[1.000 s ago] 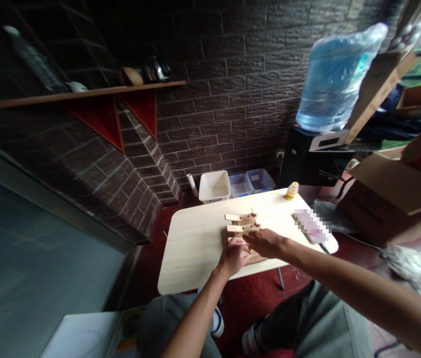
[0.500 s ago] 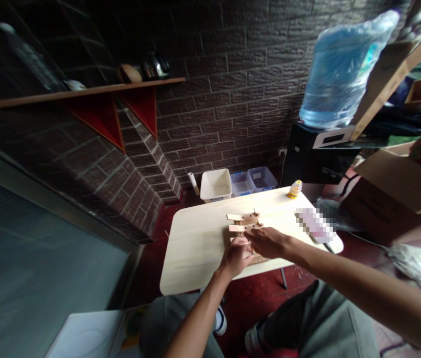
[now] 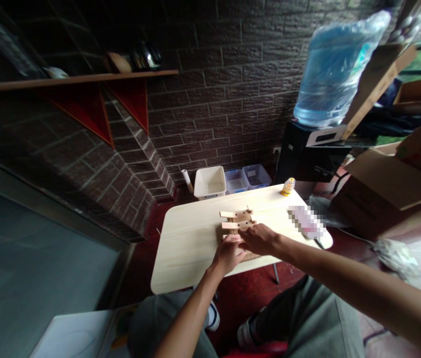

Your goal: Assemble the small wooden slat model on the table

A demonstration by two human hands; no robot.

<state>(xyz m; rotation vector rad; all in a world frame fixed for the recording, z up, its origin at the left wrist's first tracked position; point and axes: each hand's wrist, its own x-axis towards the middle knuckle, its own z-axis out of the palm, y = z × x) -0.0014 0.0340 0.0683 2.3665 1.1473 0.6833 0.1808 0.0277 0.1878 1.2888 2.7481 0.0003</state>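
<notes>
A pale wooden assembly lies on the light wood table, near its front edge. It has several slats with dark round holes, set one behind another, and a thin peg stands up at its far right. My left hand is closed at its near end, fingers bent over the wood. From the right, my right hand meets it, fingers curled down on the same part. Between the two hands the near slats are mostly covered. Whatever small piece the right fingers may pinch is hidden.
A small yellow-capped bottle stands at the table's far right corner, with a blurred-out flat item nearer. Behind the table are a white bin and two clear bins. A water dispenser and cardboard boxes fill the right side.
The whole view has shifted slightly, so the table and hands appear a little further left. Both hands stay together on the wooden assembly, with only small finger movement.
</notes>
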